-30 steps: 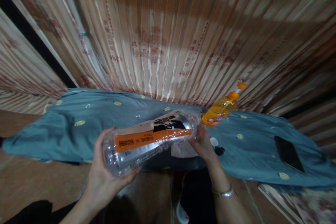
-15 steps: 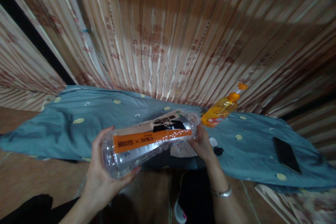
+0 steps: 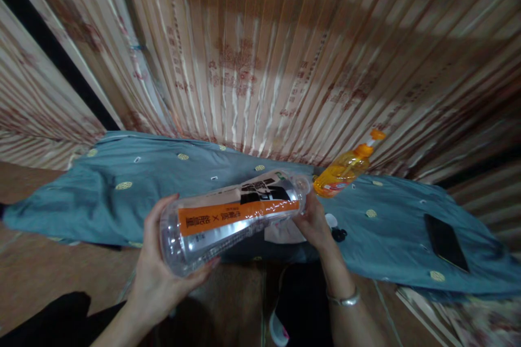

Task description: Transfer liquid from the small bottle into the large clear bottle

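Observation:
A large clear plastic bottle (image 3: 236,214) with an orange, white and black label lies tilted sideways between my hands, above the cloth. My left hand (image 3: 163,260) is wrapped round its base, thumb below and fingers behind. At the neck end, my right hand (image 3: 313,219) is closed round the bottle just under its mouth; its fingertips are partly hidden. No liquid shows inside the bottle. Beyond my right hand stands a pump bottle (image 3: 340,173) of yellow-orange liquid with an orange pump top.
A teal cloth (image 3: 154,173) with pineapple prints covers the low surface. On it lie a dark phone (image 3: 445,241), a pale cloth or paper (image 3: 285,231), a white round cap (image 3: 331,220) and a small black object (image 3: 338,235). A pleated patterned curtain (image 3: 244,65) hangs behind.
Hardly anything differs. The view has shifted very slightly, and both hands keep the same hold on the clear bottle.

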Demonstrator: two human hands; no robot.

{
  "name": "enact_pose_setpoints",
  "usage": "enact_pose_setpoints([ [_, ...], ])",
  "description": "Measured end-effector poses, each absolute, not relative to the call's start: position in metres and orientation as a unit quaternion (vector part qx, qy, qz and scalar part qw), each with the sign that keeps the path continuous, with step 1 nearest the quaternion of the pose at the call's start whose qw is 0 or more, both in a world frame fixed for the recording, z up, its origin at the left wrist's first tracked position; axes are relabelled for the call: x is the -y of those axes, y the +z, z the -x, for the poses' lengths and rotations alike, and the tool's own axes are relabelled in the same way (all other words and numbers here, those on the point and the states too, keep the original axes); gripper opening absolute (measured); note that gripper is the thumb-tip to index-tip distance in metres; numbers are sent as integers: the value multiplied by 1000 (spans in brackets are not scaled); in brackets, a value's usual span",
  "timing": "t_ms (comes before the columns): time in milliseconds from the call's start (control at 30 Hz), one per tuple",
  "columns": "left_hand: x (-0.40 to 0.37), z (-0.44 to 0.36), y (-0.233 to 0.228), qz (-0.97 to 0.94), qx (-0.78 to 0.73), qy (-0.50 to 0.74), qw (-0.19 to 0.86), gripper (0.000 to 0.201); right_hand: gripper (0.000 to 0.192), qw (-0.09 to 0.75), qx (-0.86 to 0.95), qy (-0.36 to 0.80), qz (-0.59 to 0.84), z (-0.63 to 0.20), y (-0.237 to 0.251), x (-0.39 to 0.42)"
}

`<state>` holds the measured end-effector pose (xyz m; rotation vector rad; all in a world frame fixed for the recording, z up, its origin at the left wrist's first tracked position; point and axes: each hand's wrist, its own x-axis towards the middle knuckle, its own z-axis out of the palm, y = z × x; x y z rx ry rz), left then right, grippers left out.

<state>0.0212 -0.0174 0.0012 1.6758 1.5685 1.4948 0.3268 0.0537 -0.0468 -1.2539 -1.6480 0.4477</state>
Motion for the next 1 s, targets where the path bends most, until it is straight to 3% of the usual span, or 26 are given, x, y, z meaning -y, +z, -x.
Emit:
enact_pose_setpoints([
  [1000, 12, -6, -2, -689, -520, 483, 151, 99, 62, 503, 682, 170, 503, -331, -54, -55],
])
